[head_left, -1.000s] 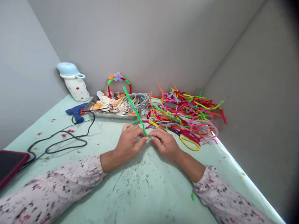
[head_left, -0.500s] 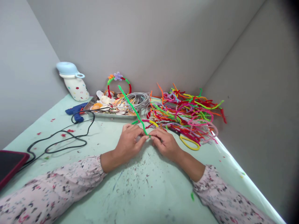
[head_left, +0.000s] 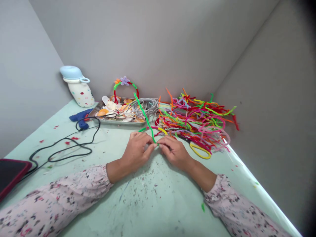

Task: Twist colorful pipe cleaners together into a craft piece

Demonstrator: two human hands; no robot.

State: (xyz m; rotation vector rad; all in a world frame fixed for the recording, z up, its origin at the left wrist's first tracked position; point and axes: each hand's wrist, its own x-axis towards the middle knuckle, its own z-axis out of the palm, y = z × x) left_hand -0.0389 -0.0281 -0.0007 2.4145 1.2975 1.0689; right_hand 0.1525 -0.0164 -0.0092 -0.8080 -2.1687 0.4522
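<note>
A green pipe cleaner (head_left: 144, 115) stands up from between my fingertips, leaning to the left at its top. My left hand (head_left: 138, 149) pinches its lower end between thumb and forefinger. Close beside it, my right hand (head_left: 174, 151) pinches the same end, the fingertips of both hands almost touching. Just behind the hands lies a curved band (head_left: 161, 130) wrapped in green, pink and yellow, partly hidden by them. Yellow-handled scissors (head_left: 201, 151) rest to the right of my right hand, their blades partly under the pipe cleaners.
A large heap of coloured pipe cleaners (head_left: 197, 118) lies at the back right. Behind my left hand is a metal tray (head_left: 118, 123) with shells, a wire coil (head_left: 150, 105) and a flowered headband (head_left: 137, 89). Further left are a blue glue gun (head_left: 80, 117), its black cord (head_left: 69, 158), a bottle (head_left: 80, 92) and a red-edged device (head_left: 14, 174).
The green pipe cleaner's free upper end has swung to the right and stands more upright. Both hands stay in the same place, still pinching it.
</note>
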